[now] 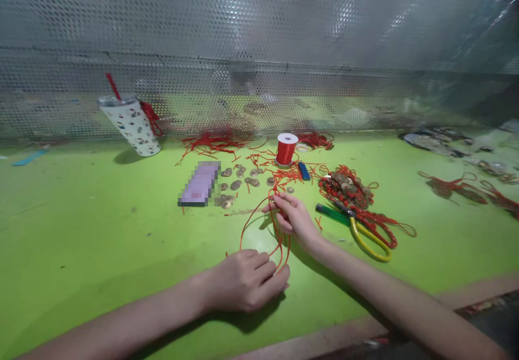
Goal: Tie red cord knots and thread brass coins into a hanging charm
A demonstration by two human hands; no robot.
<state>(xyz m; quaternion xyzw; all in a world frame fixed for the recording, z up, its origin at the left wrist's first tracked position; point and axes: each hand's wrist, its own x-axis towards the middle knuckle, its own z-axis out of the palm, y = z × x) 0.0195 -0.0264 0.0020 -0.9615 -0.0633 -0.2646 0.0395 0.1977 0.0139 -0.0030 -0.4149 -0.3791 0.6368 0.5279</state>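
A thin red cord runs in loops between my two hands, just above the green tabletop. My left hand is closed around its near end, knuckles up, close to the table's front. Farther out, my right hand pinches the cord near a small red knot. Past the fingertips lie several bronze-coloured coins. To the right of my right hand sits a heap of coins tied with red cord. Scissors with yellow and red handles and a green lighter lie against that heap.
A spool of red cord stands behind the coins, beside a blue lighter and red scraps. A phone lies left of the coins. A tumbler with a straw stands back left, before a perforated metal panel.
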